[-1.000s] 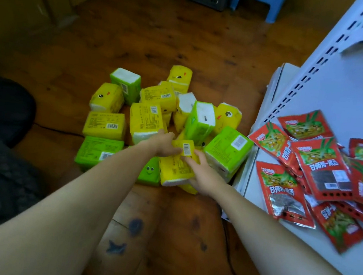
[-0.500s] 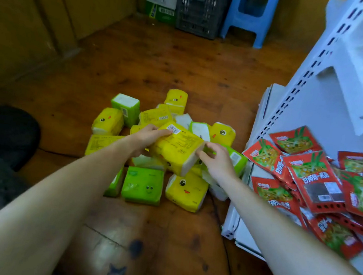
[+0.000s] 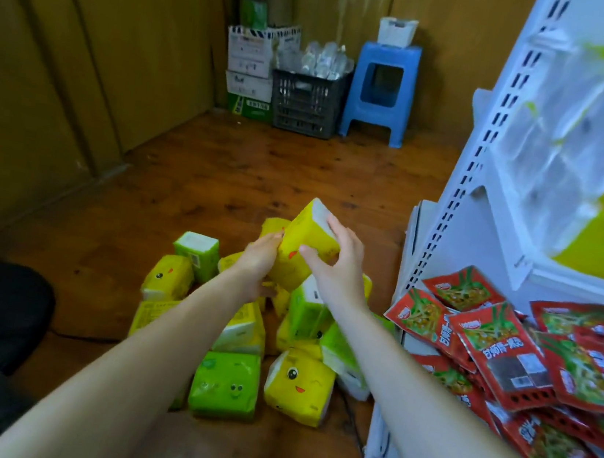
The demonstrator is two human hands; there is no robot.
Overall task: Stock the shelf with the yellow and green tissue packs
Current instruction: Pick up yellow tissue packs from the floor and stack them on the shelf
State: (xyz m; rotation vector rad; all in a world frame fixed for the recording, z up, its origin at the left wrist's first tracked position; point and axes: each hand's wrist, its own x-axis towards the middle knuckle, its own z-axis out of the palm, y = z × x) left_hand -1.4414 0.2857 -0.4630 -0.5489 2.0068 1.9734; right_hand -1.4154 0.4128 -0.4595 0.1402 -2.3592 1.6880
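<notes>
My left hand (image 3: 259, 263) and right hand (image 3: 342, 272) clasp a yellow plastic-wrapped tissue pack (image 3: 299, 251), just lifted off the pile (image 3: 226, 384) for shelving.

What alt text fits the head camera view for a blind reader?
Two hands hold a yellow plastic-wrapped tissue pack above a floor pile of yellow and green packs, the left hand at its lower end, the right hand over its top. A white metal shelf bearing red snack pouches stands at right.

Held pack (image 3: 300, 255): yellow, white end, red mark. Green pack (image 3: 225, 384): dk smiley eyes. Yellow pack (image 3: 299, 386): blk eye, orange mouth. Snack packets (image 3: 508, 344): red w/ green pic. Stool (image 3: 381, 93) blue; crate (image 3: 305, 102) dk grey; shelf (image 3: 494, 246) white; floor (image 3: 263, 162) brown wood.
</notes>
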